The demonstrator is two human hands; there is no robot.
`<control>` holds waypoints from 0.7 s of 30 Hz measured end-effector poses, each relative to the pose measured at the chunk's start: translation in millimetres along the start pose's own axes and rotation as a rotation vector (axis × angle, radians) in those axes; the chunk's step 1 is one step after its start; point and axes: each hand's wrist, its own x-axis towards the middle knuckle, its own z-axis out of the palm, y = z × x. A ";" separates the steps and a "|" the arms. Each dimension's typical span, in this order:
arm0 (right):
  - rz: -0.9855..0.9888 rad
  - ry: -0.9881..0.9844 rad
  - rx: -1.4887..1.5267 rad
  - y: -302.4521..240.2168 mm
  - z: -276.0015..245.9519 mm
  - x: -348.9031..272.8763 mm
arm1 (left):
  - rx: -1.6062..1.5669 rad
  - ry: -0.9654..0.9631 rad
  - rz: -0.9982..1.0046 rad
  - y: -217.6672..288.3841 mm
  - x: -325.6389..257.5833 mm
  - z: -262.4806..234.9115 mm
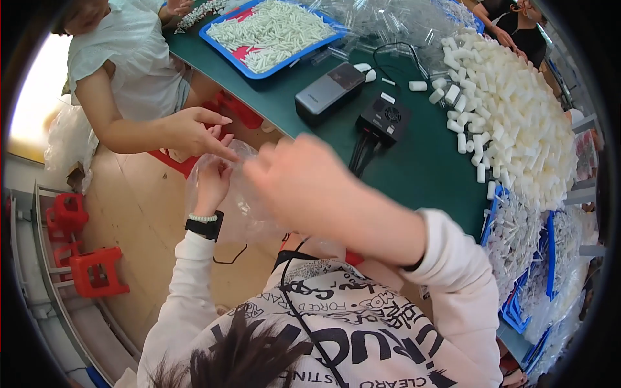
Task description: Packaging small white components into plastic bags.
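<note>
Plastic bag [242, 205] (clear) between hands [212, 185] [294, 174]

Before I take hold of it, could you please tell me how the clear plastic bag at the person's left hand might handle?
The clear plastic bag is probably floppy, since it shows loose creases beside the bare left hand. It is likely light for its size, as its film looks see-through. Its glossy highlights suggest it could be slippery.

Right-hand fingers [258, 169] in a blur
</note>
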 end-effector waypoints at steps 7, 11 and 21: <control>0.185 -0.793 0.441 -85.1 168.6 2.2 | -0.139 -0.097 -0.208 -0.4 0.8 18.9; 0.276 -0.895 0.360 -93.7 241.1 -2.8 | -0.114 -0.106 -0.214 -0.1 -2.7 16.9; 0.458 -0.464 0.418 -76.5 296.1 -15.2 | -0.162 -0.142 -0.286 -38.4 -8.1 41.2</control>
